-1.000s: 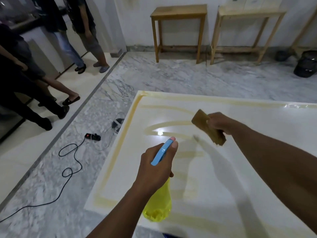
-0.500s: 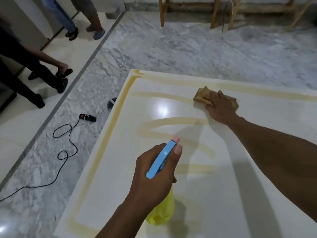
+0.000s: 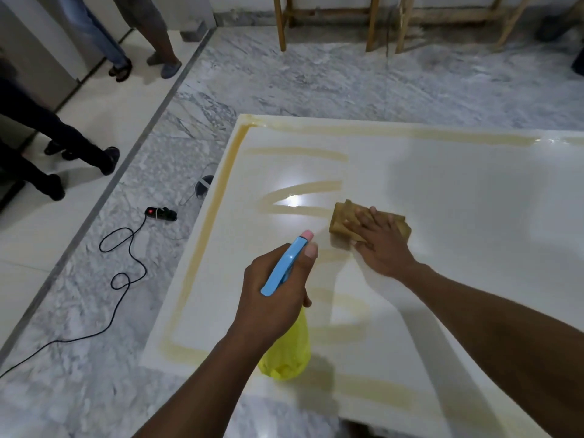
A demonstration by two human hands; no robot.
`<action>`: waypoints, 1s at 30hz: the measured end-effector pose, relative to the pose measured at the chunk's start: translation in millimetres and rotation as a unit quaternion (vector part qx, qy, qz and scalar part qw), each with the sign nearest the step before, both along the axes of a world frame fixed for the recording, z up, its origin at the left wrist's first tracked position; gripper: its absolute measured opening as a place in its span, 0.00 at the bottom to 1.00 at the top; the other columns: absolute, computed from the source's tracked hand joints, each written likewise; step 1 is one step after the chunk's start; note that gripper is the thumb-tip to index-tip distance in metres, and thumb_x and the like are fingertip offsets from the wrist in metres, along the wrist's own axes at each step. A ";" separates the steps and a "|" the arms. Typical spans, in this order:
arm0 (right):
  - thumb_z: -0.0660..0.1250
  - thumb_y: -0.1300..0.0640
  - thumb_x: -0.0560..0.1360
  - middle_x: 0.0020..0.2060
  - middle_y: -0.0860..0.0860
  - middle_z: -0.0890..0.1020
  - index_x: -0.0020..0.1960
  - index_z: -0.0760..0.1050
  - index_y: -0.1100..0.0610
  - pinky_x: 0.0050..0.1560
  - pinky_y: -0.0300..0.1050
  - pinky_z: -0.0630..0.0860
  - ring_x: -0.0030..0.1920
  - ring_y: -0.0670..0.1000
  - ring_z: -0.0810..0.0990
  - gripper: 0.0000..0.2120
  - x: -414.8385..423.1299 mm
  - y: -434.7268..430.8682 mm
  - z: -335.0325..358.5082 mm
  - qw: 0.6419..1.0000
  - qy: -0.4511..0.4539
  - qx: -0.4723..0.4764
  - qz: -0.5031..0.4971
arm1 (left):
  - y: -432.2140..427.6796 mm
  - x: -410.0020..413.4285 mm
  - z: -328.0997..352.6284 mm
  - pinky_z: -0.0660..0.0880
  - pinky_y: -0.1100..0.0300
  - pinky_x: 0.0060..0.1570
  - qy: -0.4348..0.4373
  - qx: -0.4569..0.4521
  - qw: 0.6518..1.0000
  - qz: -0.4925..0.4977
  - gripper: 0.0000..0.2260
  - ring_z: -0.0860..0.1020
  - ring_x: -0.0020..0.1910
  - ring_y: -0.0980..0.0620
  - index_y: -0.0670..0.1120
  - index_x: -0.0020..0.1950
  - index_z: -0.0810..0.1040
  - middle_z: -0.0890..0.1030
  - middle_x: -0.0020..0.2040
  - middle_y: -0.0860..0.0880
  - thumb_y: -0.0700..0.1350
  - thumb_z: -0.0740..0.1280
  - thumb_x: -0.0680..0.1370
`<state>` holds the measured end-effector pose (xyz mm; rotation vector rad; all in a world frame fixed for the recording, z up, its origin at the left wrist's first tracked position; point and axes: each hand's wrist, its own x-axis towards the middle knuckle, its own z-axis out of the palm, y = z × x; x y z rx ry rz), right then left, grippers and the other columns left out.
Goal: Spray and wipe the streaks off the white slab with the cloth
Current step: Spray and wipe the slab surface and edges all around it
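Brown cloth [image 3: 343, 221] is lying flat on the white slab [image 3: 458, 200] beside a yellow streak [image 3: 300, 211], right hand [image 3: 384, 248] pressing it down with straight fingers [image 3: 374, 218] to wipe, left hand [image 3: 275, 295] wrapping the spray bottle [image 3: 286, 352], nozzle aimed ahead for wetting.

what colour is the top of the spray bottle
Top light blue, nozzle tip pink, body yellow; head view.
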<state>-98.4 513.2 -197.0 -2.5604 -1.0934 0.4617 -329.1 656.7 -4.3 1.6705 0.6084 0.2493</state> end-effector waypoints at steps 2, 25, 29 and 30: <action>0.46 0.38 0.75 0.79 0.42 0.52 0.77 0.59 0.37 0.77 0.58 0.42 0.81 0.52 0.46 0.29 -54.9 -15.6 0.4 1.000 -0.003 0.004 0.005 | -3.5 -34.3 6.4 0.84 0.46 0.36 -0.002 0.006 1.000 -0.005 0.13 0.82 0.33 0.38 0.69 0.55 0.86 0.80 0.46 0.33 0.68 0.66 0.75; 0.64 0.48 0.81 0.54 0.56 0.82 0.66 0.76 0.52 0.52 0.53 0.79 0.53 0.58 0.81 0.16 -138.2 -1.0 150.3 0.907 0.354 0.078 -0.214 | 34.7 -152.1 52.0 0.80 0.59 0.33 -0.050 0.010 0.997 -0.049 0.05 0.79 0.30 0.47 0.76 0.50 0.84 0.82 0.46 0.40 0.67 0.68 0.78; 0.64 0.50 0.81 0.51 0.55 0.82 0.64 0.78 0.54 0.39 0.45 0.75 0.42 0.53 0.79 0.15 -34.4 52.4 158.4 0.945 0.246 0.066 -0.205 | 66.2 -81.3 39.3 0.82 0.58 0.33 -0.041 0.008 0.997 -0.066 0.06 0.78 0.31 0.47 0.76 0.50 0.84 0.79 0.47 0.32 0.68 0.67 0.77; 0.63 0.51 0.82 0.51 0.57 0.82 0.65 0.78 0.54 0.38 0.46 0.75 0.42 0.55 0.79 0.14 -8.7 65.5 157.8 0.951 0.219 0.062 -0.208 | 75.0 -62.5 35.7 0.82 0.58 0.33 -0.036 0.010 0.997 -0.071 0.06 0.78 0.31 0.47 0.77 0.49 0.84 0.79 0.47 0.31 0.66 0.67 0.77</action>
